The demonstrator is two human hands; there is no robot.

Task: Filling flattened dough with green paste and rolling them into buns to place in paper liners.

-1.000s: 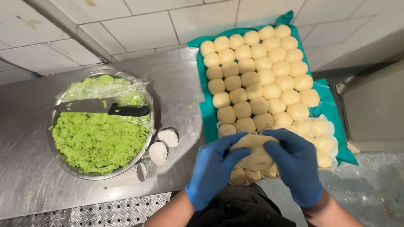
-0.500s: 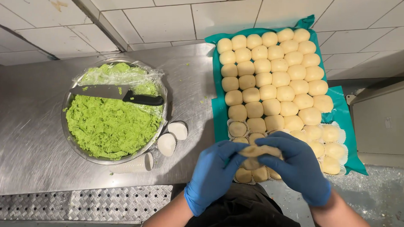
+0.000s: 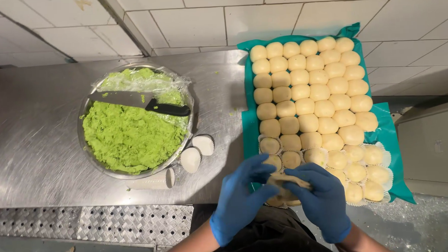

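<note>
Both hands wear blue gloves. My left hand [image 3: 244,197] and my right hand [image 3: 322,199] meet over the near edge of a teal tray [image 3: 248,125], pinching one flattened piece of pale dough [image 3: 281,181] between the fingertips. The tray carries several rows of round pale dough balls [image 3: 307,91]; the nearest ones sit in white paper cups [image 3: 372,173]. To the left stands a round metal bowl [image 3: 134,121] of bright green paste [image 3: 130,136], with a black-handled knife [image 3: 156,104] lying across its top and cling film at the far rim.
Stacks of white paper cups [image 3: 192,154] lie beside the bowl on the steel counter [image 3: 31,142]. A white tiled wall [image 3: 220,19] runs behind. Ridged metal plate [image 3: 88,225] lies below the counter edge, and a grey box [image 3: 433,148] stands at the right.
The view has shifted, so bowl and tray sit further right and lower. My hands stay together on the dough piece, working it between the fingers.
</note>
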